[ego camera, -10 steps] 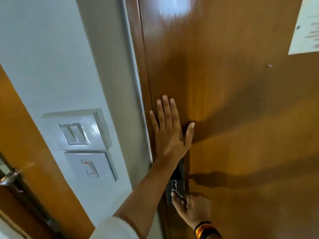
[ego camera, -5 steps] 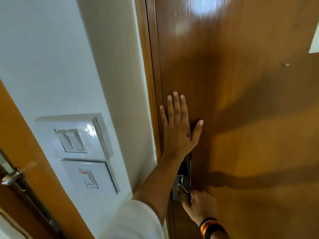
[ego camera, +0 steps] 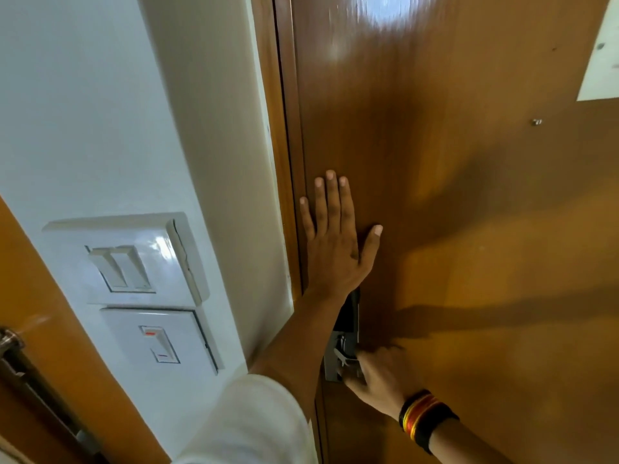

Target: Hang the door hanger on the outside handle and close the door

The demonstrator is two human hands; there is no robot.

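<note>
A glossy brown wooden door fills the right of the view, its left edge lying against the brown frame. My left hand rests flat on the door near that edge, fingers apart and pointing up. Below it sits the metal lock plate with the inside handle. My right hand, with a red, yellow and black band at the wrist, is closed around that handle. No door hanger is visible from this side.
A white wall left of the frame carries two white switch plates. A second brown door with a metal handle sits at the far left. A white paper notice is stuck to the door's upper right.
The view has shifted slightly, so the door edge and both hands sit a little further right in frame. Both hands keep their places on the door and the handle.
</note>
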